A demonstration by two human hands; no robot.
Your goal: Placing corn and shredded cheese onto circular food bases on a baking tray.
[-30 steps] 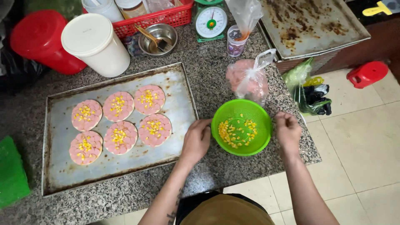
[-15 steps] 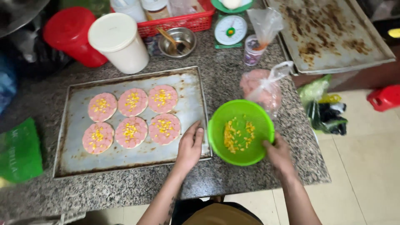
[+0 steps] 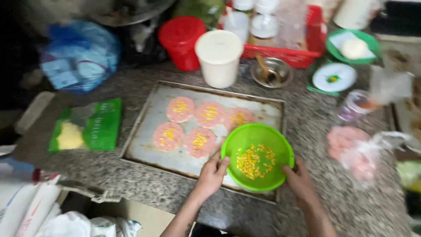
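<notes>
Holding a green bowl [image 3: 257,156] of corn bits with both hands over the near right corner of a metal tray [image 3: 144,149].

The left hand [image 3: 213,174] has its fingers curled on the bowl's left rim, and the right hand [image 3: 299,176] grips the right rim. Just past the left hand lie pink round slices [image 3: 180,109] topped with corn. Far to the left of that hand sits a flat green packet [image 3: 86,128] with yellow shreds showing through a clear window. To the right of the right hand is a clear bag of pink slices [image 3: 355,151]. Half a second ago the bowl sat on the counter beside the tray; now it has moved left over the tray.
</notes>
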